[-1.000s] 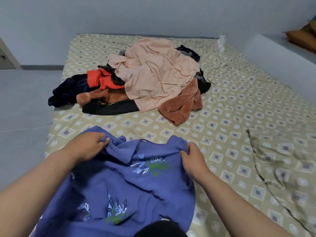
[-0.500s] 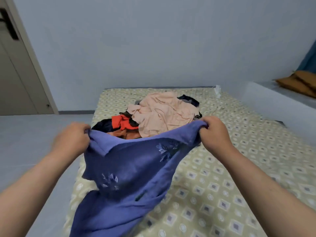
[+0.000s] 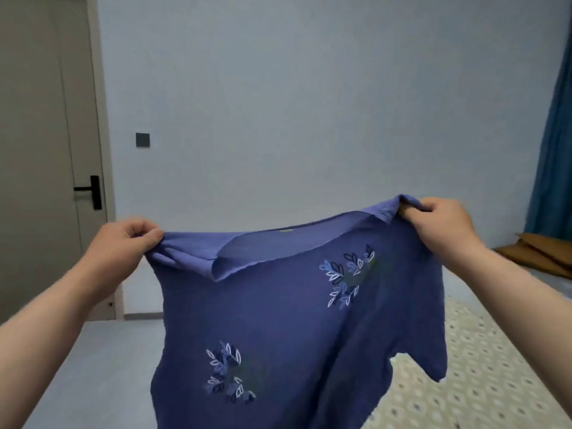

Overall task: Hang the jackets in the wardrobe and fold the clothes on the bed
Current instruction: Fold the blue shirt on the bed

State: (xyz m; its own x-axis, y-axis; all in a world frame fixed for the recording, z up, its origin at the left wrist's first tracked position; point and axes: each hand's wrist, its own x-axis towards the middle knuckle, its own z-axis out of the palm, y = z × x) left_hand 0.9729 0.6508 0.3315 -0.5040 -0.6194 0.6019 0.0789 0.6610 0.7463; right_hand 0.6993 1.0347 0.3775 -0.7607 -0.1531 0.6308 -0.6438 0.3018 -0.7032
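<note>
A blue-violet shirt [image 3: 288, 320] with embroidered leaf sprigs hangs spread out in the air in front of me. My left hand [image 3: 123, 239] grips its left shoulder and my right hand [image 3: 442, 221] grips its right shoulder, a little higher. The collar sags between them. The body and one short sleeve dangle down over the bed [image 3: 483, 366], whose patterned beige sheet shows at the lower right. The pile of other clothes is hidden behind the shirt.
A grey door [image 3: 46, 168] with a black handle stands at the left, a dark wall switch [image 3: 142, 139] beside it. A teal curtain [image 3: 554, 144] hangs at the right above brown cushions [image 3: 535, 252]. Pale floor lies at the lower left.
Both hands have lifted the shirt from the bed up to chest height and pulled its shoulders apart. My view has tilted up toward the wall, and the clothes pile has dropped from sight.
</note>
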